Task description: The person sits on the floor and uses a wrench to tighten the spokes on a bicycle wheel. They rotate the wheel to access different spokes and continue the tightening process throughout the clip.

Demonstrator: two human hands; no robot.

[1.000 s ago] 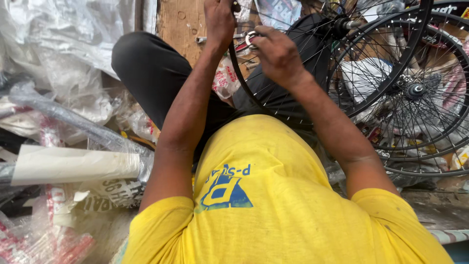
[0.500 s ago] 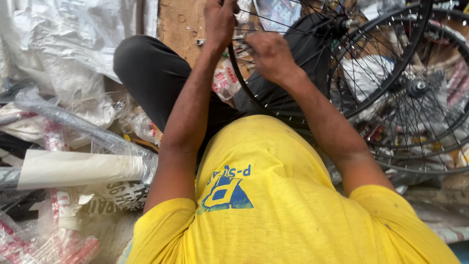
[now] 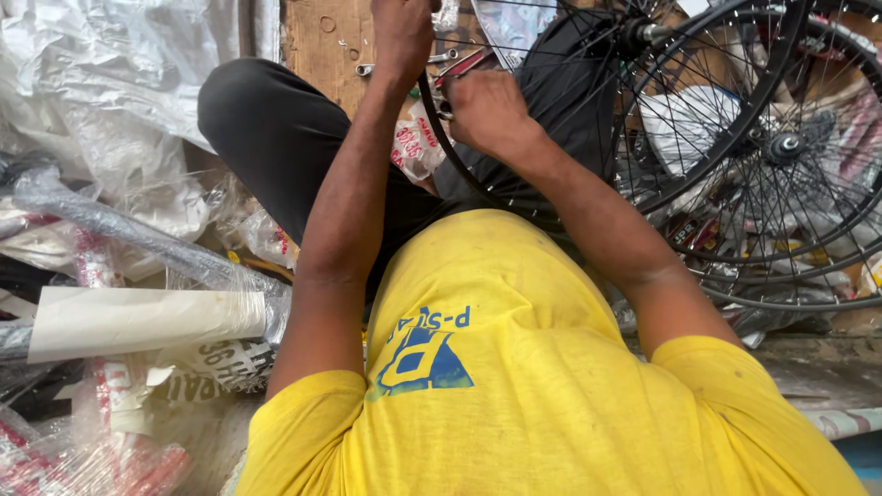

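I sit with a black spoked bicycle wheel [image 3: 588,197] resting against my dark-trousered knees. My left hand [image 3: 402,37] reaches up to the top edge of the view, closed around the wheel's rim. My right hand [image 3: 487,112] is just below and to the right of it, fingers pinched on a small metal tool [image 3: 444,103] at the rim's inner edge. The wheel's hub [image 3: 636,35] sits at the upper right of my hands. My yellow shirt fills the lower part of the view and hides my lap.
A second spoked wheel [image 3: 785,147] leans at the right, overlapping the first. Plastic-wrapped frame tubes [image 3: 138,234], a white paper-wrapped tube [image 3: 147,321] and crumpled plastic sheeting [image 3: 110,83] pile up at the left. Small spanners [image 3: 441,59] lie on a wooden board [image 3: 322,46].
My right hand has slid a little to the left along the rim, closer to my left hand. The left hand keeps its hold at the top.
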